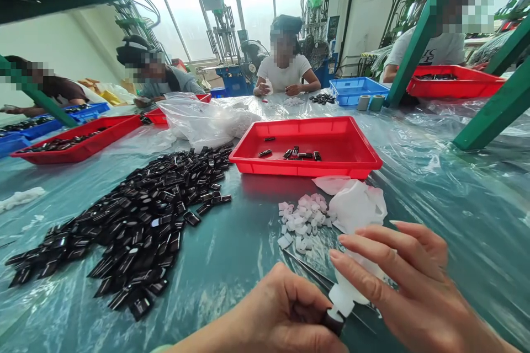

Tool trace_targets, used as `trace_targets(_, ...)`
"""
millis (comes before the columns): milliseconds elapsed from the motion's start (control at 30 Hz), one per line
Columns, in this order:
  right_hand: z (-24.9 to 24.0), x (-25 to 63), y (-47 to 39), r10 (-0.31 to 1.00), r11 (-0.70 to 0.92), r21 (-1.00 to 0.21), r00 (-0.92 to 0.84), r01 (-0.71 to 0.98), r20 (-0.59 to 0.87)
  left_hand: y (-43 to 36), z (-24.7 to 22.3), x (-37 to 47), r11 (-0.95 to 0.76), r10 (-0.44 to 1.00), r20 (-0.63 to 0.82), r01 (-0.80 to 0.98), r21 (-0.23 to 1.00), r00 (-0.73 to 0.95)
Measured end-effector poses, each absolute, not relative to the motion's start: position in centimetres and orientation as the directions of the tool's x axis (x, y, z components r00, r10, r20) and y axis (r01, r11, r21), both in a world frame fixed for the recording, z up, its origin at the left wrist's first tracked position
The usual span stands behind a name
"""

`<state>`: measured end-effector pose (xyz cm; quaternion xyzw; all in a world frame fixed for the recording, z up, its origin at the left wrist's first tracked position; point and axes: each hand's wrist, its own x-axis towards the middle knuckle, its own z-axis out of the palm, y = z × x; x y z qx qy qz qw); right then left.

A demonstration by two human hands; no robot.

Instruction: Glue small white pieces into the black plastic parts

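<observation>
I see left hand (pixel 285 311) pinching black plastic piece (pixel 333 322), white tab (pixel 342 299) at its end, over worktop (pixel 236 253); right hand (pixel 414 287) spread just beside. I'd keep pinch firm, tab squared.

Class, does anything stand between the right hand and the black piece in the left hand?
Only a white piece, at the end of the black piece in the left hand, facing the right hand. Nothing else visible blocks the gap; the thin tool appears to lie below.
</observation>
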<state>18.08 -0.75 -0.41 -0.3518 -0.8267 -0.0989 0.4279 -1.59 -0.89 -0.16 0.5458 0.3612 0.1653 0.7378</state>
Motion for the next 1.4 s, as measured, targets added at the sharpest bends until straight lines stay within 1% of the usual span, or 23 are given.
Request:
trace_targets(100,-0.18,18.16,-0.79,0.513,0.732,-0.155,-0.387,0.664,0.766,-0.80,-0.06,-1.57,0.353,0.637,-0.355,0.151,0.924,0.684)
trace_targets(300,-0.27,18.61,-0.46,0.461,0.751,-0.087,-0.425,0.655,0.779,-0.77,0.07,-1.64,0.378,0.639,-0.374,0.149,0.914,0.672)
trace_targets(500,-0.46,18.68,-0.44,0.452,0.744,-0.044,-0.453,0.667,0.768,-0.83,-0.06,-1.68,0.348,0.631,-0.373,0.182,0.920,0.680)
trace_targets(733,-0.88,18.53,-0.65,0.440,0.719,0.001,-0.456,0.695,0.773,-1.03,-0.35,-1.56,0.379,0.620,-0.400,0.189,0.906,0.675)
trace_targets(967,-0.80,18.20,-0.88,0.434,0.719,-0.013,-0.434,0.695,0.790,-1.05,-0.49,-1.45,0.371,0.621,-0.392,0.187,0.910,0.679)
trace_targets(1267,-0.54,18.62,-0.84,0.457,0.739,-0.049,-0.447,0.672,0.769,-0.90,-0.41,-1.80,0.325,0.630,-0.377,0.210,0.922,0.679)
trace_targets(1400,-0.25,18.72,-0.90,0.489,0.721,-0.046,-0.461,0.691,0.740,-0.81,-0.24,-1.88,0.355,0.612,-0.403,0.219,0.909,0.681)
